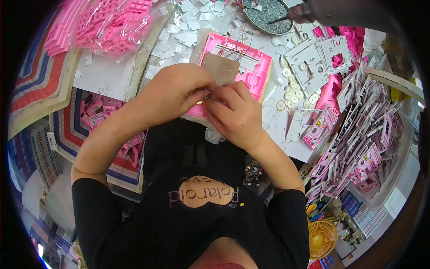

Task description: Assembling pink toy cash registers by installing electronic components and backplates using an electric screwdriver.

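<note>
Both our hands meet over the pink plastic frame [251, 62] on the tabletop [273, 116]: our left hand [174, 92] and right hand [233, 112] pinch a small brass part [201, 102] together, a grey card [221, 69] just behind our fingers.

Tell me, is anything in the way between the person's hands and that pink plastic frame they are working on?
Nothing visible is. The left hand and right hand meet at the near edge of the pink frame, pinching a small shiny part there. A brownish sheet lies on the frame just behind the fingers, not between.
</note>
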Action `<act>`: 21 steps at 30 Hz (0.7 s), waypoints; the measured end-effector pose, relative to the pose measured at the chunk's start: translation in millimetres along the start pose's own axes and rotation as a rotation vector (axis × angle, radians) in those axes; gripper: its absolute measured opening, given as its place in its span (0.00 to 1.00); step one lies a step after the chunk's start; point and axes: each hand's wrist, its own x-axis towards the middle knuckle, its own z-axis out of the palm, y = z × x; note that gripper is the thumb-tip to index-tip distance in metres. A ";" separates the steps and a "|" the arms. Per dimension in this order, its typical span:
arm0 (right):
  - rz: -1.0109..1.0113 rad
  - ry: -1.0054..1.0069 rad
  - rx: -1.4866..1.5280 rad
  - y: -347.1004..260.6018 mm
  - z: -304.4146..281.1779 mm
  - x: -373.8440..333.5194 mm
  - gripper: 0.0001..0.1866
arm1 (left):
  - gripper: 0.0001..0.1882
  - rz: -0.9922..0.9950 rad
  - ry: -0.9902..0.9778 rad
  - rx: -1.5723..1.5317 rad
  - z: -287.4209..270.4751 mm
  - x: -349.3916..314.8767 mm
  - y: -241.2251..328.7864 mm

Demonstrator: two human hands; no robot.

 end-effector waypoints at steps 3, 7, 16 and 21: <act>0.007 -0.044 -0.050 -1.1 4.4 -1.1 0.08 | 0.10 0.134 0.047 0.100 4.3 -2.6 -2.8; -0.016 -0.082 -0.043 -0.3 6.1 -0.5 0.08 | 0.10 0.160 0.069 0.098 7.2 -6.5 -3.0; 0.045 -0.335 -0.060 -11.4 -12.4 4.0 0.15 | 0.08 -0.336 -0.072 -0.151 -3.0 -2.2 3.4; 0.124 -0.341 0.073 -9.9 -25.6 5.5 0.15 | 0.16 -0.255 0.618 -0.339 0.4 -10.2 -8.2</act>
